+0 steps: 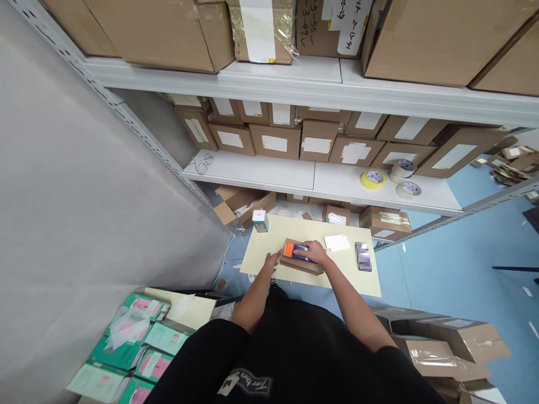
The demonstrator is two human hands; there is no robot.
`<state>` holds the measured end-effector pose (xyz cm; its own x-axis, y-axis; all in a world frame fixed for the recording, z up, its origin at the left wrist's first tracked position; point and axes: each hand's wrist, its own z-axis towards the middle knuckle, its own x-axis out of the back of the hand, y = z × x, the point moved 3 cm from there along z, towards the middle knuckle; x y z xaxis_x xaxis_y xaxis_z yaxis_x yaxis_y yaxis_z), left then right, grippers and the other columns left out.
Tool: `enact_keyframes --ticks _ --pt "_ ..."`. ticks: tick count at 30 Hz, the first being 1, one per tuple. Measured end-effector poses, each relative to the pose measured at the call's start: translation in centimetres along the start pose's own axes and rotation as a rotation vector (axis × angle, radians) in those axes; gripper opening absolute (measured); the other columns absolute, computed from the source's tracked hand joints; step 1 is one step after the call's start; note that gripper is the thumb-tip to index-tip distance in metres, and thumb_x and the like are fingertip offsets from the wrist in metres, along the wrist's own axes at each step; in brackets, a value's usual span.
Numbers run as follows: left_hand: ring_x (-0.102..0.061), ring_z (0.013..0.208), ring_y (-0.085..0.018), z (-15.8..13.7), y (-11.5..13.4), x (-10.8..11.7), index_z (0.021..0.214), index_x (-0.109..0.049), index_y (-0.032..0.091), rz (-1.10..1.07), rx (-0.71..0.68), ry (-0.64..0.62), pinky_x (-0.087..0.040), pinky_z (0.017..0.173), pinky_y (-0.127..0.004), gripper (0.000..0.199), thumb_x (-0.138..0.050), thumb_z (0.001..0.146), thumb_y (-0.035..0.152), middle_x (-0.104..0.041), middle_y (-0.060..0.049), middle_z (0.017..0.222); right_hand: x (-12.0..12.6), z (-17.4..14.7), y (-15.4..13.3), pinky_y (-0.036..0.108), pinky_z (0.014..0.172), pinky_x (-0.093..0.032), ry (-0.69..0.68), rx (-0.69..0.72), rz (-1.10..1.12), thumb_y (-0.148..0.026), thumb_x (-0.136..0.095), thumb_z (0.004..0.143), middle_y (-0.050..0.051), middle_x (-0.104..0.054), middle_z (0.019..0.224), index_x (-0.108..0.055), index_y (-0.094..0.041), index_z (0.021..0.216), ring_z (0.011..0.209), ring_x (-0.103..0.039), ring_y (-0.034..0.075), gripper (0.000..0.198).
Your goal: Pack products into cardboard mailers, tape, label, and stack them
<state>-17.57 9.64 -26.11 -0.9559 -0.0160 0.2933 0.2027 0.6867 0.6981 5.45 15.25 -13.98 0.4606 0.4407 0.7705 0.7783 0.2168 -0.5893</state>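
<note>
An orange and dark blue box point(300, 252) lies in or on an open cardboard box point(301, 265) on the pale yellow table point(275, 225). My right hand point(315, 252) grips the blue end of that small box, thumb and fingers over it. At the left end of the cardboard box is my left hand point(273, 261), its fingers stretched out and apart, close to the cardboard edge. Whether its fingertips touch the cardboard I cannot tell. A small green and white box point(260, 221) stands at the table's far left corner.
White paper point(337, 242) and a blurred purple object point(362, 256) lie on the table's right. Beyond stands a shelf point(269, 171) with cardboard boxes, yellow tape point(373, 179) and white tape rolls point(408, 190). Green packages point(122, 336) are stacked at lower left, open cartons point(438, 350) at lower right.
</note>
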Motion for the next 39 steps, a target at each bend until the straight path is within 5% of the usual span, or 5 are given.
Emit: enact_keyframes --ticks 4,9,12,21,39 --pt "-0.059 0.127 -0.032 0.6 2.4 2.9 0.154 -0.042 0.022 0.099 -0.136 0.022 -0.05 0.101 -0.04 0.097 -0.081 0.066 0.033 -0.046 -0.017 0.156 0.0 0.2 0.0 0.026 0.058 -0.028 -0.004 0.003 0.015 -0.077 -0.059 0.086 0.001 -0.066 0.067 -0.069 -0.021 0.07 0.064 -0.055 0.016 0.059" --pt "-0.053 0.137 -0.035 0.5 7.2 3.3 0.159 -0.037 0.033 0.474 -0.612 -0.427 -0.049 0.106 -0.038 0.129 -0.094 0.044 0.03 -0.018 -0.009 0.173 0.1 0.6 0.0 0.026 0.058 -0.028 -0.011 0.004 0.038 -0.078 -0.062 0.083 0.001 -0.064 0.064 -0.067 -0.021 0.068 0.063 -0.053 0.015 0.059" --pt "-0.036 0.151 -0.037 0.2 8.9 2.4 0.155 -0.046 0.027 0.525 -0.75 -0.51 -0.037 0.118 -0.041 0.129 -0.098 0.037 0.035 -0.031 -0.012 0.168 0.3 0.4 -0.2 0.026 0.057 -0.028 -0.014 -0.006 0.02 -0.079 -0.061 0.083 0.0 -0.063 0.063 -0.067 -0.021 0.067 0.061 -0.052 0.015 0.06" --pt "-0.052 0.139 -0.035 -0.7 10.3 2.3 0.123 -0.072 0.03 0.281 -0.643 -0.457 -0.036 0.12 -0.044 0.101 -0.1 0.026 0.02 -0.066 -0.007 0.136 1.5 -1.1 -0.6 0.027 0.058 -0.032 -0.022 -0.129 -0.134 -0.083 -0.062 0.08 0.007 -0.074 0.077 -0.07 -0.022 0.07 0.074 -0.065 0.021 0.062" --pt "-0.043 0.143 -0.037 0.8 9.8 1.0 0.143 -0.056 0.021 0.526 -0.687 -0.51 -0.031 0.123 -0.043 0.12 -0.098 0.031 0.027 -0.049 -0.012 0.15 8.7 -9.3 11.1 0.03 0.061 -0.04 -0.064 -0.364 -0.266 -0.085 -0.064 0.076 0.016 -0.077 0.084 -0.077 -0.018 0.071 0.078 -0.071 0.028 0.068"
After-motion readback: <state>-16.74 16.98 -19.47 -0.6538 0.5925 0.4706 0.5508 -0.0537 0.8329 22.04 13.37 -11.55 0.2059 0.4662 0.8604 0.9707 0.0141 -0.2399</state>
